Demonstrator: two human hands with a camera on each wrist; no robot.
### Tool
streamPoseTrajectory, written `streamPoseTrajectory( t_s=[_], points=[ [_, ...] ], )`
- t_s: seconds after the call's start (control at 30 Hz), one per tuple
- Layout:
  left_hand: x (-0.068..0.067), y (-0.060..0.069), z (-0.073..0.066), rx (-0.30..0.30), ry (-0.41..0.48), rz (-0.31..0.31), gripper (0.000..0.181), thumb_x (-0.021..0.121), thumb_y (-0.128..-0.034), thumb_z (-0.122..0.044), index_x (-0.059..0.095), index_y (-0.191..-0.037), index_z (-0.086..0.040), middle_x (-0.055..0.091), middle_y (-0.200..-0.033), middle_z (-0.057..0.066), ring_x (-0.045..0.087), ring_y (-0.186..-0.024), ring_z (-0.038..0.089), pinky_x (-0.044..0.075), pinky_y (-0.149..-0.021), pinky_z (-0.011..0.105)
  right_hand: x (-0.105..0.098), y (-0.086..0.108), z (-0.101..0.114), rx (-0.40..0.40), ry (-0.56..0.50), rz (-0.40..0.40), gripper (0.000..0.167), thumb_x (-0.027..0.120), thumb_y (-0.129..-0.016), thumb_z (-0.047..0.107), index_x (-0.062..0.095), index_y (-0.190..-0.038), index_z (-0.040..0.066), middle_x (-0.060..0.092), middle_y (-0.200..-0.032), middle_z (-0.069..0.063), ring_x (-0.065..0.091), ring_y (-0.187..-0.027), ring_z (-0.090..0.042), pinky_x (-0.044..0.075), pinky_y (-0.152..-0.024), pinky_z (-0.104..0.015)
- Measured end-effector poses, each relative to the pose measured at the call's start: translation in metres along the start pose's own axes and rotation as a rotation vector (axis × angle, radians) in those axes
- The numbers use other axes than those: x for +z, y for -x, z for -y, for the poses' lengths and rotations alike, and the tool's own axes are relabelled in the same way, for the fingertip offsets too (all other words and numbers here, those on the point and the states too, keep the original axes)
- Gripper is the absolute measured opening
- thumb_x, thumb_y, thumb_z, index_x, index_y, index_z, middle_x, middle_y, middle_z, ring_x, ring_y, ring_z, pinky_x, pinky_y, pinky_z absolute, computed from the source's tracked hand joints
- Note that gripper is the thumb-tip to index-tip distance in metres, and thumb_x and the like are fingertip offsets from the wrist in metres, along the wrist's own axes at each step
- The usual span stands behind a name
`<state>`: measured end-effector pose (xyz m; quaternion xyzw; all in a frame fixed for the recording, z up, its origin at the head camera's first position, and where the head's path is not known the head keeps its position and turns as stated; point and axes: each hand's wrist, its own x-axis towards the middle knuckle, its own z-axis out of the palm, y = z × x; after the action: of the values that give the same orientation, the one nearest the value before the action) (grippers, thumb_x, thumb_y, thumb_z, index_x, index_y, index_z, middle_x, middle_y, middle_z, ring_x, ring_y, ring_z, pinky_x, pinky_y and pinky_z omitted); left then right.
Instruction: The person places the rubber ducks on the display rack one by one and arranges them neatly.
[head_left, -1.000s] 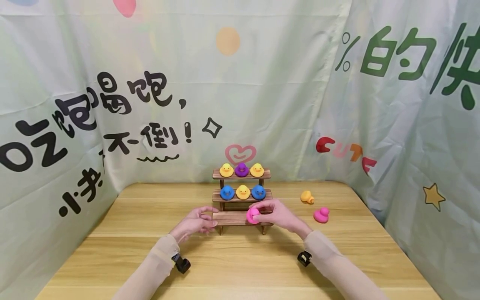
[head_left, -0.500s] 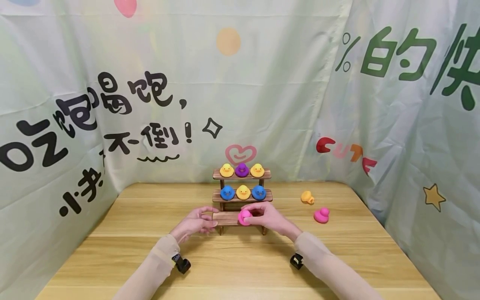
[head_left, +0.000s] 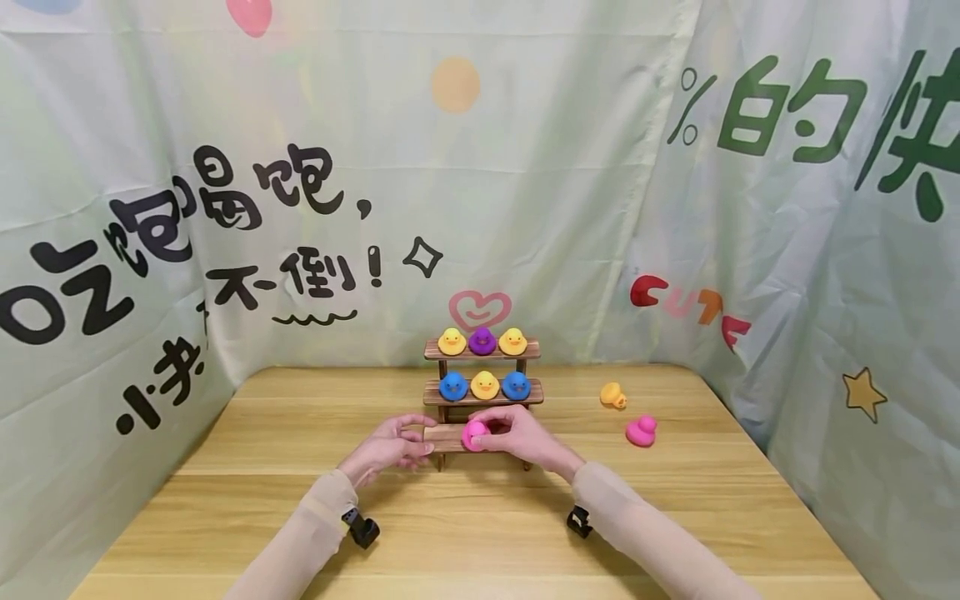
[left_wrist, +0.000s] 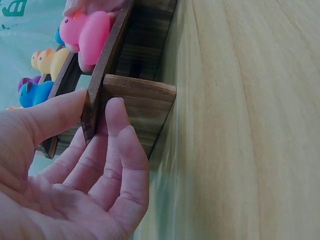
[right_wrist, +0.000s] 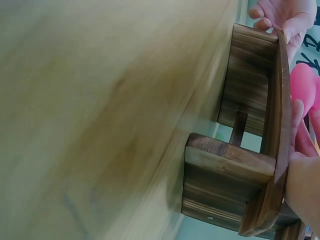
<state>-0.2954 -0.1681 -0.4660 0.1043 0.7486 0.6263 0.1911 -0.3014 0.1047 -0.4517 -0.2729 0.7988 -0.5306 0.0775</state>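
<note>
A three-step wooden display stand stands on the table. My left hand pinches the left end of its lowest step, thumb on top and fingers underneath, as the left wrist view shows. A pink rubber duck is at the middle of that step. My right hand holds it between thumb and fingers from the right side. On the middle step sit a blue duck, a yellow duck and another blue duck. Above them, a purple duck sits between two yellow ducks.
To the right of the stand, an orange duck lies tipped over on the wooden table. Another pink duck lies in front of it. A printed cloth hangs behind and along both sides.
My right hand has moved left along the lowest step with the pink duck, from its right part to about the middle. My left hand has stayed at the stand's left end.
</note>
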Motion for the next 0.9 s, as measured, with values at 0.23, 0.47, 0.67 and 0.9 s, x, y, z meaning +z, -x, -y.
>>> streamPoseTrajectory(
  t_s=[0.23, 0.47, 0.67, 0.9],
  points=[
    [0.0, 0.001, 0.0, 0.0, 0.002, 0.009, 0.056, 0.07, -0.088, -0.007, 0.046, -0.138, -0.002, 0.066, -0.094, 0.013, 0.069, -0.078, 0.023, 0.059, -0.07, 0.033, 0.007, -0.006, 0.003, -0.021, -0.01, -0.007, 0.031, 0.073, -0.088, 0.012, 0.069, -0.117, 0.003, 0.072, -0.106, -0.014, 0.064, -0.093, -0.023, 0.053, -0.076, -0.022],
    [0.0, 0.001, -0.001, -0.009, 0.01, 0.004, 0.054, 0.071, -0.0871, -0.008, 0.048, -0.136, -0.004, 0.065, -0.091, 0.011, 0.069, -0.079, 0.024, 0.06, -0.071, 0.035, 0.015, -0.011, 0.004, -0.005, 0.02, -0.029, 0.028, 0.077, -0.085, 0.026, 0.073, -0.112, 0.019, 0.074, -0.102, 0.0, 0.064, -0.091, -0.015, 0.054, -0.077, -0.023],
    [0.0, 0.002, -0.002, -0.01, 0.003, 0.006, 0.055, 0.071, -0.0871, -0.009, 0.048, -0.136, -0.004, 0.066, -0.093, 0.013, 0.069, -0.079, 0.024, 0.059, -0.069, 0.033, 0.019, -0.012, 0.01, 0.007, 0.024, -0.028, 0.028, 0.077, -0.085, 0.028, 0.073, -0.112, 0.021, 0.074, -0.102, 0.003, 0.064, -0.091, -0.012, 0.055, -0.079, -0.025],
    [-0.001, 0.001, -0.003, -0.021, -0.003, 0.01, 0.055, 0.071, -0.0877, -0.01, 0.047, -0.137, -0.004, 0.066, -0.095, 0.014, 0.069, -0.078, 0.022, 0.059, -0.069, 0.032, 0.021, -0.013, 0.012, 0.007, 0.053, -0.036, 0.03, 0.077, -0.085, 0.025, 0.073, -0.113, 0.015, 0.074, -0.103, -0.002, 0.064, -0.09, -0.012, 0.054, -0.077, -0.024]
  ],
)
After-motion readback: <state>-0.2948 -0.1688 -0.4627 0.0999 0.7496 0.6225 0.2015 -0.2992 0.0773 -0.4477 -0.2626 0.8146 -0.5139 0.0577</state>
